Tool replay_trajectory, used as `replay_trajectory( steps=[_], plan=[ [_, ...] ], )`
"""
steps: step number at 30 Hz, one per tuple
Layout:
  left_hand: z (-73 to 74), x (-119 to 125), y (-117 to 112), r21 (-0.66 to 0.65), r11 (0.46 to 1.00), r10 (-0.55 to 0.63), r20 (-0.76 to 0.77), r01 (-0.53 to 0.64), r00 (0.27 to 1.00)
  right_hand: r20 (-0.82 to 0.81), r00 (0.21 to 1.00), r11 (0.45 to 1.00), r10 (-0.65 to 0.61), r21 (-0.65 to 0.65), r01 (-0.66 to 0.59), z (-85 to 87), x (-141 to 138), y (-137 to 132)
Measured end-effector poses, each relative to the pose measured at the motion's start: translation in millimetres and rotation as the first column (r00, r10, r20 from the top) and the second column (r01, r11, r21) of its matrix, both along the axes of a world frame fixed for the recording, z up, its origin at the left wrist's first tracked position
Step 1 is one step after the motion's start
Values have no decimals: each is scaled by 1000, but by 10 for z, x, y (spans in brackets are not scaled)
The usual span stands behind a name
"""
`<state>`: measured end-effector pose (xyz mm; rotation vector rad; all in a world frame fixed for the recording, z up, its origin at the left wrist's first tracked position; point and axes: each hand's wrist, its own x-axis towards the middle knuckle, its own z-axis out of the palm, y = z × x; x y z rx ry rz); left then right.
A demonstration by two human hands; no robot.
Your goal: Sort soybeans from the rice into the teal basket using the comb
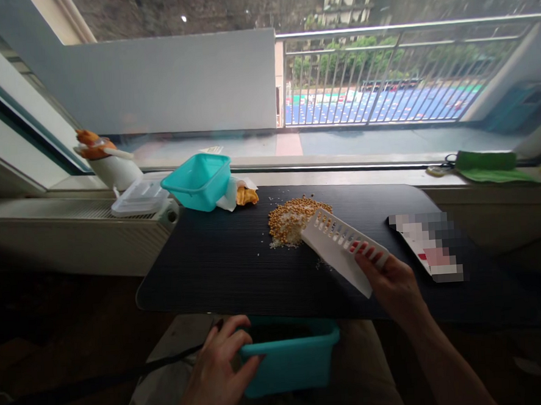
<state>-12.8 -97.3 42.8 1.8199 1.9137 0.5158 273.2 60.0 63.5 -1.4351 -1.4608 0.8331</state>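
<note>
My right hand (pixel 392 280) grips a white plastic piece (pixel 340 247) with a row of slots along its upper edge. Its far end touches a heap of yellow beans mixed with white grains (pixel 294 218) on the dark tabletop. My left hand (pixel 225 358) is closed on the left rim of a teal plastic container (pixel 290 366), held below the front edge of the table. The inside of that container is dark, so its contents cannot be made out. Some white grains lie scattered around the heap.
Another teal container (pixel 200 182) stands at the table's back left, beside a crumpled tissue with an orange-brown piece (pixel 247 195). A clear lid (pixel 140 197) rests on the radiator (pixel 71 233). A phone-like object (pixel 424 248), partly blurred, lies at right. Green cloth (pixel 488 166) is on the sill.
</note>
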Motion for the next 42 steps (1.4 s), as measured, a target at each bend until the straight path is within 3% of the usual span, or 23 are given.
replay_trajectory(
  steps=[4,9,16,25,29,34,36,38,42],
  plan=[
    [-1,11,-7,-3,1000,8,16,-8,1000,17,997,996,74,52,-75,58,-77,18],
    [13,29,-10,17,1000,20,18,-20,1000,4,989,989,148,17,-148,96,-174,33],
    [17,31,-9,11,1000,11,34,-12,999,-54,985,986,165,10,-165,130,-154,29],
    [24,30,-9,6,1000,27,25,-27,999,-92,941,945,326,-8,-328,139,-153,-6],
    [27,33,-7,11,999,40,27,-41,999,-103,882,883,459,-54,-466,183,-141,-83],
    [41,21,-1,64,998,4,7,-5,1000,-100,763,737,638,-209,-643,316,-15,-240],
    [42,16,2,67,998,-14,-2,14,1000,-127,747,713,652,-233,-662,348,41,-262],
    [34,14,5,61,998,-8,-9,9,1000,-123,792,772,598,-178,-610,344,58,-226],
    [14,14,3,54,998,20,-7,-19,1000,-17,933,933,359,14,-359,259,-37,-27]
  ],
)
